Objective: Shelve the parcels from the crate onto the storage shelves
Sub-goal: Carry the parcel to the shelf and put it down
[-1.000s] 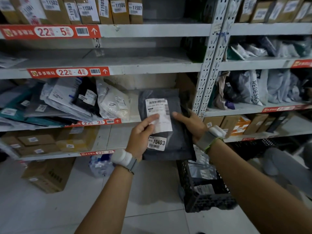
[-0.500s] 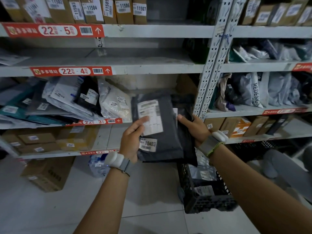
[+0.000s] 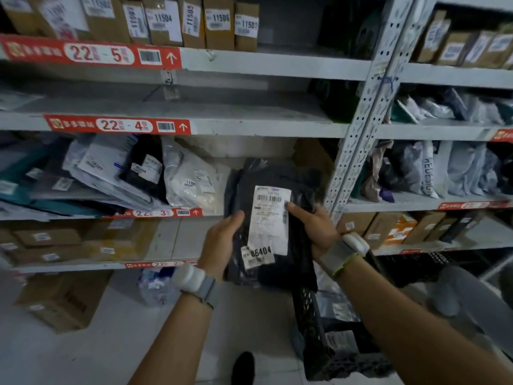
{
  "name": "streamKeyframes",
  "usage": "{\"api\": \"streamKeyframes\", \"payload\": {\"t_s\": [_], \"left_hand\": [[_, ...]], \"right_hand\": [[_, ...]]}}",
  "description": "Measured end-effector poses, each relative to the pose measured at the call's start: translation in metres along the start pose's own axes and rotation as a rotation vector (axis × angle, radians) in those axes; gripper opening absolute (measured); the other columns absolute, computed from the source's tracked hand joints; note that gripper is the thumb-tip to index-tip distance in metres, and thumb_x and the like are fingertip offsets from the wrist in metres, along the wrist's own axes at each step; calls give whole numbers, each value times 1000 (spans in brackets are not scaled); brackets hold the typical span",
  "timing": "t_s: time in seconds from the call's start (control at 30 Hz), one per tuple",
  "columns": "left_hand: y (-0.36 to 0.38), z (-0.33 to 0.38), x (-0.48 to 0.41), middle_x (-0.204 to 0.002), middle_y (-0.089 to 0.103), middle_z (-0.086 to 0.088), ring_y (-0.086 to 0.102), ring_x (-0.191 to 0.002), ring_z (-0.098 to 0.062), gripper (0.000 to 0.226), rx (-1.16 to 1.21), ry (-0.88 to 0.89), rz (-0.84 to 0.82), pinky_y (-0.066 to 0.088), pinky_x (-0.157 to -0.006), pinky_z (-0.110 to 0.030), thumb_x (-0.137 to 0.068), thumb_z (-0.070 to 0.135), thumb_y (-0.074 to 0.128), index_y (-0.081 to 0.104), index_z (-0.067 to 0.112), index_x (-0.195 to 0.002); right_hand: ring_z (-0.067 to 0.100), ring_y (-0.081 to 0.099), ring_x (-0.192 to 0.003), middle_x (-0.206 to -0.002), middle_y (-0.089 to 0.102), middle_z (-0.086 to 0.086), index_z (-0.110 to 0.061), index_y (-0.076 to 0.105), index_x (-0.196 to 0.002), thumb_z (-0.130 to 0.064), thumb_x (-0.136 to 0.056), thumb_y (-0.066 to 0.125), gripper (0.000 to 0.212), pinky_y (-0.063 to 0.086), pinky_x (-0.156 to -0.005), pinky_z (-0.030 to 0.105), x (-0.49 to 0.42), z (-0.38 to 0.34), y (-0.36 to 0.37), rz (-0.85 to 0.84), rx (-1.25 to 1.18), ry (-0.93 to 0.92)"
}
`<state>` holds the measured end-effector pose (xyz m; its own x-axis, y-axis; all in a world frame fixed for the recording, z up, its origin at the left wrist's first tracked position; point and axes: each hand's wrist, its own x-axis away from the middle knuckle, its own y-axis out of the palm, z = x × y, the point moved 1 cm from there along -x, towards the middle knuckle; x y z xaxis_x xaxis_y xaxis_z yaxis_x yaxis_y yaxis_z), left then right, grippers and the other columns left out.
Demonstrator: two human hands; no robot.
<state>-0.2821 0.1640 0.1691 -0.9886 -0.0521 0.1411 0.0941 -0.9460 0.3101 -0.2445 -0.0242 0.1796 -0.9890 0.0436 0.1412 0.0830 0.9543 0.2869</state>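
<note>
Both my hands hold dark plastic parcels in front of the shelf edge tagged 22-3 [image 3: 158, 212]. The front one is a black parcel [image 3: 298, 262] with a long white label and a sticker reading 06404. My left hand [image 3: 222, 245] grips the left side, thumb on the front. At the parcel's right edge my right hand [image 3: 315, 232] grips it, thumb on the label. A grey parcel [image 3: 263, 170] shows behind and above it; whether it rests on the shelf I cannot tell. The black crate [image 3: 313, 343] stands on the floor below my right arm, with several bagged parcels [image 3: 340, 311] inside.
Shelf 22-3 holds several leaning bags [image 3: 191, 182] on its left half. Shelf 22-4 [image 3: 249, 107] above it shows mostly bare metal. Cardboard boxes [image 3: 216, 23] line shelf 22-5. A perforated upright [image 3: 358, 134] divides the bays. A carton [image 3: 63, 298] sits on the floor at left.
The grey parcel with sticker 10403 was in front; it moved left and back, and the black parcel with sticker 06404 is now in front. Both hands have risen closer to shelf 22-3.
</note>
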Motion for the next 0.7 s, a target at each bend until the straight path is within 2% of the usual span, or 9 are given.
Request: {"api": "streamKeyframes", "payload": {"t_s": [0.07,0.13,0.27,0.33,0.37,0.43,0.53,0.63,0.7], "left_hand": [[4,13,-2,-90,77,-3,74,-86,-19,18,-103,38,-15,59,-73,-32,-91,24,68,73,9,-101],[-13,34,-20,-92,78,2,74,-83,-11,15,-143,115,9,55,-63,-19,-90,9,68,72,13,-104],[-74,107,-83,-96,77,7,73,-90,-12,19,-247,246,116,56,-75,-24,-88,7,70,74,17,-104],[-105,152,-116,-100,76,7,73,-93,-13,23,-319,281,120,55,-75,-23,-89,7,70,71,17,-110],[-109,159,-121,-103,76,3,73,-94,-16,28,-314,261,109,57,-75,-25,-88,8,69,69,15,-116],[-128,180,-139,-110,74,-10,72,-98,-27,40,-164,209,85,59,-80,-34,-88,11,68,61,9,-127],[-156,191,-154,-128,63,-21,62,-117,-38,58,175,185,3,51,-99,-50,-84,29,74,56,7,-135],[-182,184,-160,-137,58,-18,55,-128,-34,64,435,239,22,42,-110,-51,-85,46,66,57,9,-136],[-196,176,-163,-139,57,-16,54,-129,-32,71,553,264,77,45,-107,-47,-83,50,66,53,10,-140]], "right_hand": [[36,72,-94,-106,74,19,-2,66,-118,-13,-91,68,28,59,-82,45,-12,3,25,-16,16,16],[33,73,-94,-105,74,15,-8,65,-116,-14,-88,73,29,59,-84,46,-36,0,64,-56,54,-29],[26,72,-98,-112,72,10,-9,59,-123,-25,-81,81,50,60,-83,40,-95,-22,150,-203,57,-46],[29,71,-101,-114,73,11,-8,63,-124,-22,-85,76,44,58,-88,44,-135,-27,195,-316,29,-1],[31,71,-101,-114,73,12,-8,64,-123,-25,-83,78,46,57,-90,46,-142,-29,200,-290,65,3],[33,70,-100,-115,72,12,-10,66,-120,-39,-74,85,57,55,-92,48,-176,-29,233,-186,148,-3],[33,67,-102,-116,70,14,-7,62,-124,-30,-80,79,52,55,-93,45,-214,-30,277,-143,224,-11],[26,66,-92,-108,67,9,-4,56,-117,-19,-85,73,40,56,-81,35,-233,-25,315,-114,210,-1],[21,66,-83,-96,68,5,-10,59,-107,-10,-81,73,29,56,-78,35,-235,-19,344,-120,156,-29]]}}
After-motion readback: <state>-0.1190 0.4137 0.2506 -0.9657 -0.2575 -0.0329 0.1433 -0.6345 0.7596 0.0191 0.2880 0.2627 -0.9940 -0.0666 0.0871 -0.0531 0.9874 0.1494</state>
